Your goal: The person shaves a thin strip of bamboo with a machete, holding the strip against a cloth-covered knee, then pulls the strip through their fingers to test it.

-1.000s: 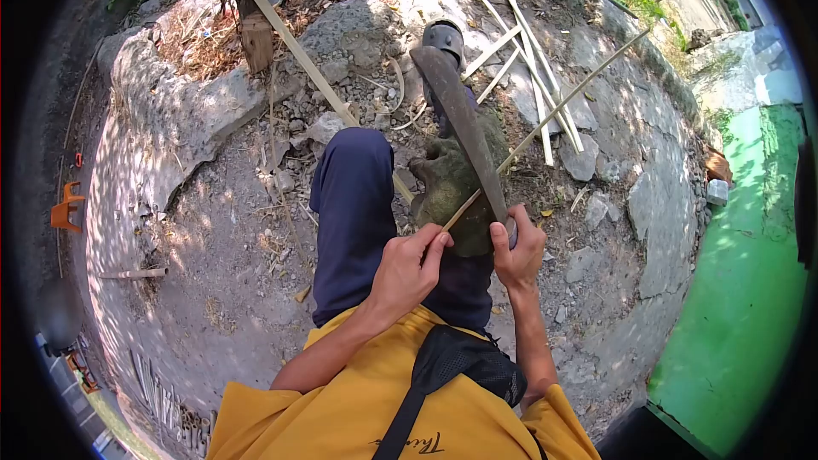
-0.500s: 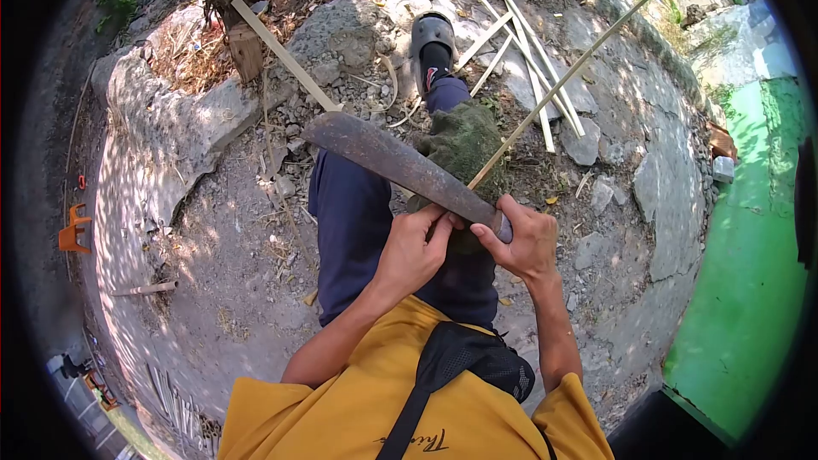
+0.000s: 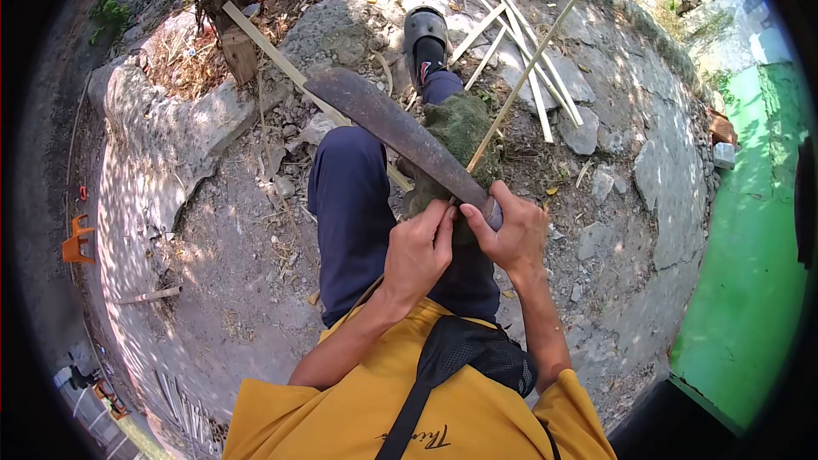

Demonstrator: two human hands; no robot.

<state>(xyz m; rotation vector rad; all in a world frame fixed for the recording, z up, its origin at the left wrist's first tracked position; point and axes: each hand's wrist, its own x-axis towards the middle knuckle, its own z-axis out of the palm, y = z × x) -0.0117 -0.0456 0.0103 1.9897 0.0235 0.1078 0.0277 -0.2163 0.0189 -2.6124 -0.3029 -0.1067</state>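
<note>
My right hand [image 3: 515, 234] is closed around the handle end of a machete [image 3: 400, 138]. Its dark, worn blade slants up and left across my lap, above a green cloth pad [image 3: 460, 129] on my leg. My left hand [image 3: 417, 247] pinches beside the blade's base, closed on a long thin bamboo strip [image 3: 530, 68]. That strip runs from behind the blade toward the upper right; its part at the fingers is mostly hidden. Another pale strip [image 3: 268, 49] leans against a wooden stump [image 3: 240, 55] and passes beneath the machete.
Several pale strips [image 3: 532, 60] lie crossed on the ground beyond my shoe [image 3: 426, 34]. Broken concrete slabs [image 3: 665, 196] and rubble surround me. A green painted surface [image 3: 741, 290] is at right, an orange chair [image 3: 77, 240] at far left.
The long bamboo strip has slid toward me, its far end now closer. The machete has tilted more steeply, and both hands have shifted slightly.
</note>
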